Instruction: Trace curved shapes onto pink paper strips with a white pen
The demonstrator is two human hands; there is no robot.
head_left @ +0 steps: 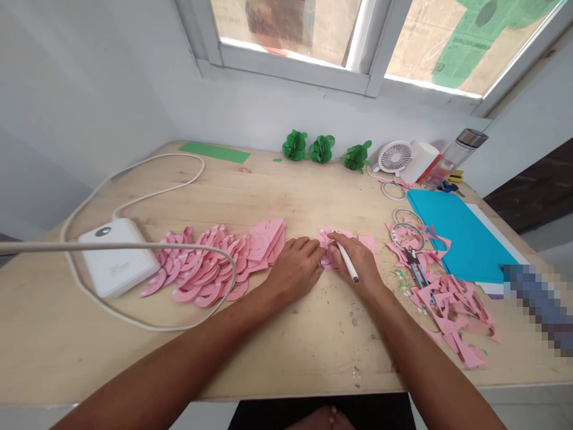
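Observation:
A white pen with a dark end (347, 261) slants across my right hand (360, 269), whose fingers close around it over some pink paper (331, 233). At that paper's left edge, my left hand (295, 266) rests on the table with its fingers curled together. A small bit of something shows by its fingertips, too little to name. Just left of it lies a stack of pink paper pieces (267, 239). Many curved pink cutouts (210, 266) overlap beyond that stack. Part of the paper under my hands is hidden.
A white box-shaped device (119, 257) and its looping cable (179, 328) lie left. Pink scraps (461, 313) and scissors (416, 269) are right, beside a blue folder (461, 236). Green paper ornaments (321, 149), a small fan (394, 157) and a bottle (459, 156) stand behind.

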